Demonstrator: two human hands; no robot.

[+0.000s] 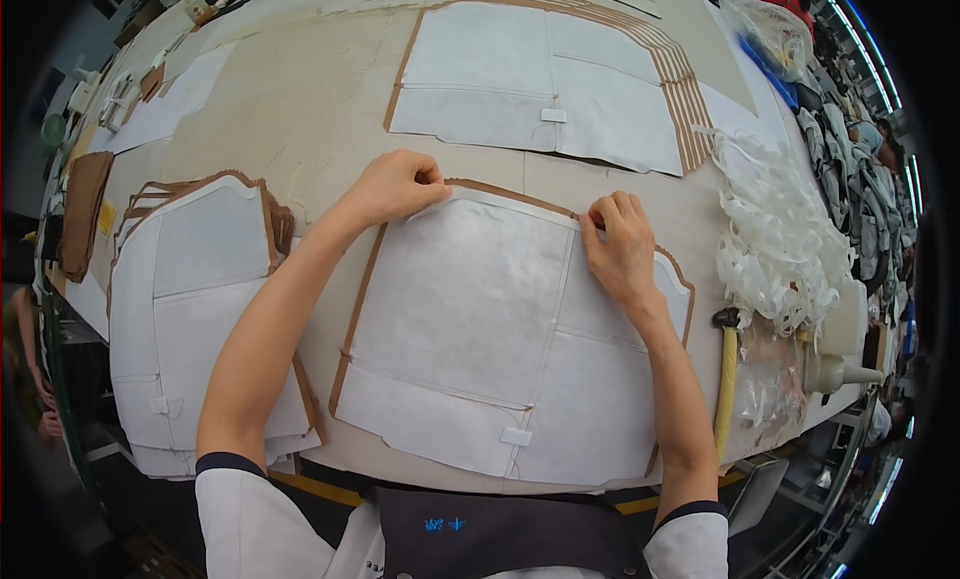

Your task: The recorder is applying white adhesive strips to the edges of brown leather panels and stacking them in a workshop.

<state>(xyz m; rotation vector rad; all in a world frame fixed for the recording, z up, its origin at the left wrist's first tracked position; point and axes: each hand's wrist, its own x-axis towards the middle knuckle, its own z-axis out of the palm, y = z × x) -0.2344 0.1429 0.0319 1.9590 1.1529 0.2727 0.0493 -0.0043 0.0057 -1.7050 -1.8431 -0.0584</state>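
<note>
In front of me lies a white-faced fabric panel (470, 279) with brown fabric showing along its edges. Stitched seams cross it, and a small white tag (516, 436) sits near its lower edge. My left hand (402, 187) is closed at the panel's upper left corner, fingertips pinching the edge. Farther right along that top edge, my right hand (622, 244) pinches the border between thumb and fingers. The brown strip between the two hands is exposed. The fingers partly cover what they grip.
Beyond is a fanned stack of similar panels (610, 89); another stack (205, 309) lies left. To the right are a heap of white strips (775, 229), a yellow-handled tool (727, 389) and a whitish bottle (840, 339). Folded brown fabric (84, 214) rests by the left table edge.
</note>
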